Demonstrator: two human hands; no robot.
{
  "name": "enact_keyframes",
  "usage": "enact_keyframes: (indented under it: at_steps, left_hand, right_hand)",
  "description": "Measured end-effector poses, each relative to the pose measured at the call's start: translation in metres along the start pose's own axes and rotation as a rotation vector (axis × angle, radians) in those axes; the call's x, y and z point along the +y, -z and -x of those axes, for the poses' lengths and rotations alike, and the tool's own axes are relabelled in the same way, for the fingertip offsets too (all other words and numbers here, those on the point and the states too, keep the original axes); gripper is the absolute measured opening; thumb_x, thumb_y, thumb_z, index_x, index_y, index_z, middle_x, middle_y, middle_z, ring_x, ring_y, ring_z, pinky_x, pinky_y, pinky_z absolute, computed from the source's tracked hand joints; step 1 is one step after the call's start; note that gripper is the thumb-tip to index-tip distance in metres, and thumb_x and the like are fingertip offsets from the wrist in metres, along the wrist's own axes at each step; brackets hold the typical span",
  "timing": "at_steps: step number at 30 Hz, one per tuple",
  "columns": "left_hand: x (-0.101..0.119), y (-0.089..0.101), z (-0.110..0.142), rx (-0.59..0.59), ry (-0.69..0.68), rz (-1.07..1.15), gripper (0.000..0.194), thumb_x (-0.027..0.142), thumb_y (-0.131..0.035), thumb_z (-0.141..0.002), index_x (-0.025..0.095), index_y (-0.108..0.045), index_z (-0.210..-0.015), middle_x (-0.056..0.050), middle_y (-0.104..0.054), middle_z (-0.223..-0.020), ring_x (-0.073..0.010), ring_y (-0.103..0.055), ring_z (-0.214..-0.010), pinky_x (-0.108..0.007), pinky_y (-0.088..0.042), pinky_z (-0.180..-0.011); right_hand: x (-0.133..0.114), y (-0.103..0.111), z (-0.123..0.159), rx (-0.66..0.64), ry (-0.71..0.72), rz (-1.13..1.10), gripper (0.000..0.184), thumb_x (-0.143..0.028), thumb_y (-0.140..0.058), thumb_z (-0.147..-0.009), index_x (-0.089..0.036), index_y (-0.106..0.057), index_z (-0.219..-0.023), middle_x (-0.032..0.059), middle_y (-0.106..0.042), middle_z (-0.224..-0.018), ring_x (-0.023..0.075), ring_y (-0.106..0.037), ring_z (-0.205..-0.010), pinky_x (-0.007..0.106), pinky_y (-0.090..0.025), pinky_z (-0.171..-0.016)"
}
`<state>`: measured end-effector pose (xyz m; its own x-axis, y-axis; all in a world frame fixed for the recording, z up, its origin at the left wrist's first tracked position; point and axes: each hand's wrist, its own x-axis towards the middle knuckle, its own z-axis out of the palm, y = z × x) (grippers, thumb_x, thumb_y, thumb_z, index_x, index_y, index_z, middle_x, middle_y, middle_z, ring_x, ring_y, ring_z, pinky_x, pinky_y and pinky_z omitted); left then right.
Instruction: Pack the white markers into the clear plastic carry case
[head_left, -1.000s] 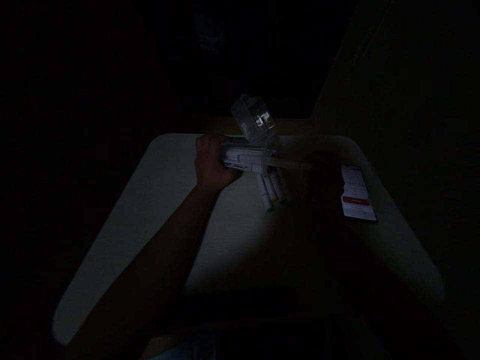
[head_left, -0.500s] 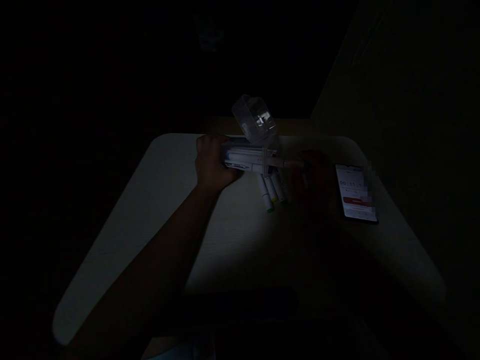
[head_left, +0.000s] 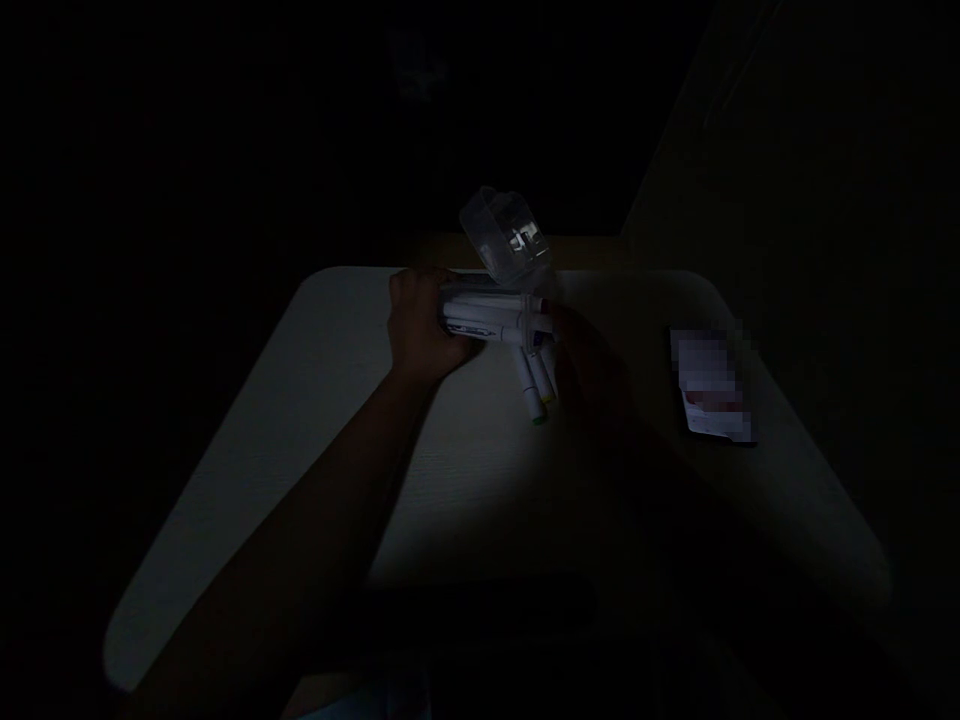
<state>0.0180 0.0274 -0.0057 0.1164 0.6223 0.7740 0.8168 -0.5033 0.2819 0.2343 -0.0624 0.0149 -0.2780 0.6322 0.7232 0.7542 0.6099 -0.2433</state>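
My left hand (head_left: pixel 421 325) is wrapped round a clear plastic case (head_left: pixel 480 290) lying on its side, its open end to the right. Inside lie several white markers (head_left: pixel 480 318). The case's hinged clear lid (head_left: pixel 506 235) stands tilted up at the back. My right hand (head_left: pixel 592 370), very dark, is at the open end, its fingers closed at the outer end of a marker (head_left: pixel 545 325) that pokes out a little. Exact finger placement is hard to see. Below the opening, loose white markers (head_left: pixel 530 388) with green and yellow ends rest on the table, partly hidden by my right hand.
A lit phone (head_left: pixel 709 385) lies on the right of the pale table (head_left: pixel 300 420), its screen partly blurred out. The room is very dark, with one patch of light on the table. A dark long shape (head_left: pixel 480 605) runs along the near edge.
My right hand has moved left to the case's open end. The marker that stuck far out has slid deeper into the case. My left hand and the case have barely shifted.
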Motion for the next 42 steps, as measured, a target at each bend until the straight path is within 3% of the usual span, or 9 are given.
enact_keyframes:
  at_steps: [4, 8, 18, 22, 25, 28, 31, 39, 42]
  left_hand:
    - [0.000, 0.000, 0.000, -0.009, -0.004, 0.011, 0.060, 0.056, -0.071, -0.061, 0.021, -0.050, -0.106, -0.009, -0.058, -0.105, -0.0314, -0.051, -0.104, -0.049, -0.040, -0.089]
    - [0.001, 0.000, 0.001, 0.007, 0.004, 0.032, 0.062, 0.055, -0.072, -0.059, 0.023, -0.049, -0.107, -0.009, -0.057, -0.108, -0.0325, -0.050, -0.107, -0.047, -0.040, -0.090]
    - [-0.001, -0.001, 0.001, 0.017, 0.000, 0.006, 0.065, 0.053, -0.074, -0.056, 0.022, -0.050, -0.107, -0.010, -0.057, -0.104, -0.0324, -0.051, -0.103, -0.049, -0.041, -0.089]
    - [-0.001, -0.001, 0.002, -0.003, 0.034, 0.050, 0.067, 0.058, -0.073, -0.058, 0.023, -0.048, -0.109, -0.010, -0.055, -0.108, -0.0342, -0.048, -0.109, -0.049, -0.039, -0.093]
    - [-0.001, -0.001, 0.001, -0.007, 0.040, 0.060, 0.065, 0.059, -0.072, -0.059, 0.023, -0.048, -0.108, -0.010, -0.055, -0.108, -0.0345, -0.048, -0.111, -0.049, -0.039, -0.093]
    - [0.000, -0.002, 0.001, -0.003, 0.028, 0.060, 0.065, 0.059, -0.071, -0.059, 0.023, -0.048, -0.108, -0.010, -0.055, -0.107, -0.0346, -0.048, -0.110, -0.049, -0.038, -0.094]
    - [0.001, 0.000, 0.000, -0.002, 0.018, 0.052, 0.064, 0.058, -0.071, -0.059, 0.023, -0.047, -0.108, -0.010, -0.055, -0.107, -0.0335, -0.049, -0.107, -0.049, -0.039, -0.094]
    - [0.004, 0.002, 0.000, -0.007, 0.007, 0.028, 0.058, 0.050, -0.070, -0.059, 0.026, -0.046, -0.106, -0.009, -0.056, -0.107, -0.0321, -0.049, -0.105, -0.047, -0.041, -0.091]
    - [0.003, 0.002, -0.001, -0.027, 0.025, 0.046, 0.061, 0.054, -0.070, -0.059, 0.024, -0.046, -0.106, -0.010, -0.055, -0.109, -0.0335, -0.049, -0.108, -0.048, -0.039, -0.093]
  right_hand:
    - [-0.003, 0.000, -0.003, -0.098, 0.075, 0.047, 0.053, -0.017, -0.031, -0.088, -0.011, -0.041, -0.139, 0.0135, -0.046, -0.144, 0.0207, -0.039, -0.137, 0.042, -0.037, -0.112]
    - [-0.006, 0.001, -0.006, -0.199, 0.051, 0.118, 0.058, -0.014, -0.033, -0.083, -0.007, -0.040, -0.140, 0.0156, -0.043, -0.146, 0.0252, -0.033, -0.140, 0.048, -0.034, -0.109]
    - [-0.009, 0.001, -0.003, -0.328, -0.010, 0.143, 0.067, -0.029, -0.035, -0.089, -0.009, -0.015, -0.150, 0.0123, -0.024, -0.156, 0.0224, -0.018, -0.146, 0.044, -0.018, -0.118]
    - [0.001, 0.006, -0.007, -0.270, -0.061, 0.121, 0.064, -0.031, -0.032, -0.091, -0.008, -0.020, -0.149, 0.0131, -0.031, -0.153, 0.0212, -0.028, -0.142, 0.041, -0.026, -0.115]
    - [0.014, 0.013, -0.009, -0.173, -0.247, 0.176, 0.054, -0.029, -0.028, -0.092, -0.010, -0.039, -0.141, 0.0140, -0.050, -0.140, 0.0227, -0.046, -0.128, 0.039, -0.036, -0.107]
    - [0.025, 0.019, -0.010, -0.312, -0.407, 0.274, 0.042, -0.028, -0.034, -0.090, -0.014, -0.061, -0.119, 0.0139, -0.065, -0.117, 0.0271, -0.058, -0.108, 0.043, -0.043, -0.095]
    - [0.029, 0.020, -0.010, -0.475, -0.457, 0.283, 0.037, -0.030, -0.037, -0.090, -0.018, -0.067, -0.106, 0.0116, -0.069, -0.107, 0.0269, -0.063, -0.097, 0.041, -0.046, -0.085]
    - [0.022, 0.020, -0.009, -0.526, -0.413, 0.257, 0.037, -0.035, -0.047, -0.085, -0.023, -0.062, -0.116, 0.0068, -0.071, -0.104, 0.0254, -0.065, -0.094, 0.039, -0.045, -0.082]
    - [0.019, 0.021, -0.009, -0.565, -0.416, 0.300, 0.035, -0.038, -0.048, -0.084, -0.020, -0.063, -0.111, 0.0082, -0.071, -0.100, 0.0265, -0.065, -0.090, 0.040, -0.046, -0.079]
